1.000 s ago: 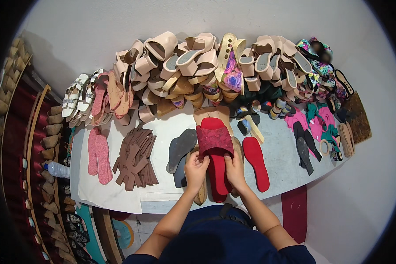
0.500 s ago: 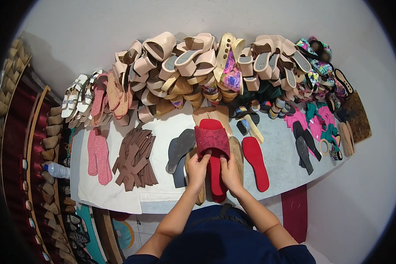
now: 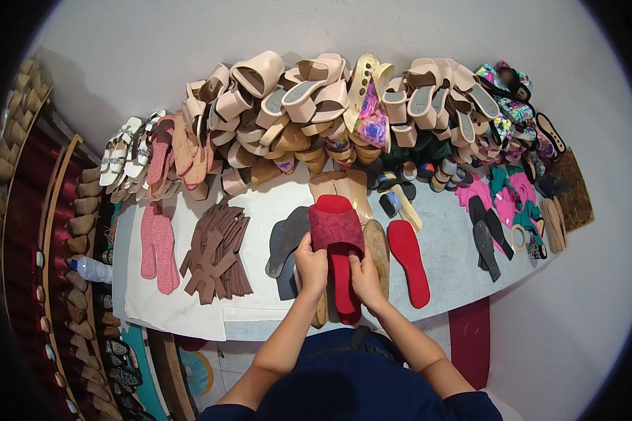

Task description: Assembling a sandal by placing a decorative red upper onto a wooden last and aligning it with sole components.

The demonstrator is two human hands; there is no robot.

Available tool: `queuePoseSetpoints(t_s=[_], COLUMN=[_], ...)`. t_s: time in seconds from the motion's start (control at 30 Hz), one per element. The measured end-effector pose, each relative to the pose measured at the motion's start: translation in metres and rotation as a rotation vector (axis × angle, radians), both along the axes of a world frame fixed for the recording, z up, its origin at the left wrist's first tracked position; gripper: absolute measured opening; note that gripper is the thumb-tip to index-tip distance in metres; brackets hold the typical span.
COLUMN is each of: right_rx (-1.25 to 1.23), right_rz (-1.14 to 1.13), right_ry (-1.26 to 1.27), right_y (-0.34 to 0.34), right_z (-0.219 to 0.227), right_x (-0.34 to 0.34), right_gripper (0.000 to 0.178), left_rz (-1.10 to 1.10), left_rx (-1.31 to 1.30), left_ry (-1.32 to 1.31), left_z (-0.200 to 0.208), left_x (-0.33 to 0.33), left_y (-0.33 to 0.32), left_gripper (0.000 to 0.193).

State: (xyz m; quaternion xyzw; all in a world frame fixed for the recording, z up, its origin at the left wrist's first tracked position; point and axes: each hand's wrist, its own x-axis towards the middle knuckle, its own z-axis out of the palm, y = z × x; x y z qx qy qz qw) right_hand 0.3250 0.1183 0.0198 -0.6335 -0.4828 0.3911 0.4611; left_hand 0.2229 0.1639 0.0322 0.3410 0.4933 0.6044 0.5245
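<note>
By the left hand [image 3: 312,264] and the right hand [image 3: 366,278], thumbs uppermost, the sides of a red, sole-shaped sandal with a broad, dark-red textured strap [image 3: 336,226] are pinched; the sandal is held between them, its strap at the thumbs. Right of the sandal, a flat red insole [image 3: 409,263] is laid; beyond it, beige heeled sandals [image 3: 302,98] are piled.

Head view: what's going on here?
A person holds a red slipper in both hands over the table, the left hand and right hand at either side, just below its wide strap. A red insole lies to the right, brown cut pieces to the left. Beige sandals are piled behind.
</note>
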Motion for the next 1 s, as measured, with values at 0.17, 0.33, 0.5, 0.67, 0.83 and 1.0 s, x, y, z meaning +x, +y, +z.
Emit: queuePoseSetpoints(t_s=[0.17, 0.33, 0.5, 0.67, 0.83, 1.0], right_rx=[0.064, 0.168, 0.194, 0.208, 0.225, 0.215], right_rz=[-0.007, 0.009, 0.052, 0.046, 0.046, 0.006], right_ry=[0.0, 0.055, 0.045, 0.025, -0.046, -0.036], right_y=[0.004, 0.005, 0.0, 0.0, -0.001, 0.001], right_z=[0.022, 0.014, 0.026, 0.023, 0.021, 0.029], right_x=[-0.006, -0.004, -0.002, 0.002, 0.006, 0.004], right_gripper=[0.028, 0.027, 0.026, 0.026, 0.026, 0.028], left_rz=[0.05, 0.033, 0.004, -0.199, -0.308, 0.012], left_rx=[0.053, 0.107, 0.251, 0.172, 0.353, 0.226], left_ry=[0.123, 0.332, 0.241, 0.176, 0.333, 0.125], left_z=[0.002, 0.0, 0.007, -0.009, 0.001, 0.012], left_x=[0.002, -0.008, -0.016, -0.031, -0.034, -0.016], left_y=[0.001, -0.004, -0.006, 0.0, 0.005, -0.006], left_gripper=[0.031, 0.028, 0.023, 0.024, 0.025, 0.025])
